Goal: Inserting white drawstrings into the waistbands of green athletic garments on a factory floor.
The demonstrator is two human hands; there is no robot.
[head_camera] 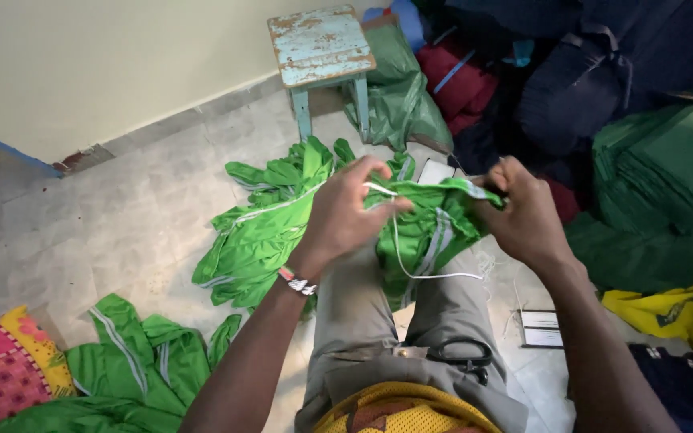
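The person sits with a bright green garment point(431, 228) held over the knees, above the tiled floor point(122, 232). The left hand point(346, 212) has its fingers closed together in a pinch on a thin white cord point(411, 269), and this cord goes down in a loop and comes back toward the right side. The right hand point(523, 212) is clamped on the bunched edge of the garment, its fingers pressed tight on the cloth. I think the main risk is that the cord slips out of the pinch, because it is thin and smooth and only the fingertips hold it. The loose loop could also catch on the black scissors point(463, 353), which lie on the lap just below it. If the right hand relaxes, the folded edge may open. A pile of similar green garments point(258, 232) lies on the floor just behind the hands, near the worn blue stool point(322, 48), so the held piece could mix with them if dropped.
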